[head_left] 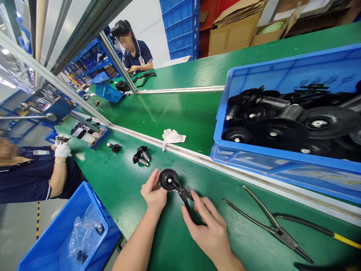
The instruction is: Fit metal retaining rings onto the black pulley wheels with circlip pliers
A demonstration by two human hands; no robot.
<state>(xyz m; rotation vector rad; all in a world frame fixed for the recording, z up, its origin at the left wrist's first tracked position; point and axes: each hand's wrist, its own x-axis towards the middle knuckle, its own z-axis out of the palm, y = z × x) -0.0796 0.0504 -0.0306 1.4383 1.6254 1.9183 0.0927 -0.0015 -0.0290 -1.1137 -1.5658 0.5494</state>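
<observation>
My left hand (155,192) is closed around the edge of a black wheel (166,177), a round disc with a pale shaft end at its centre. Gripped in my right hand (207,222) is a pair of black-handled pliers (184,194), whose tips reach the wheel's centre. What the tips grip is too small to make out. On the green bench to the right lie long-nosed pliers (279,231) with metal handles spread. Beyond my left hand rest several black wheel parts with grey cylinders (143,155).
A blue crate (239,152) full of black wheels stands at the right. A white glove (173,137) lies across the white rail. At lower left is a blue bin (42,248) with plastic bags. A gloved co-worker (63,150) works at the left; another person (138,56) sits farther back.
</observation>
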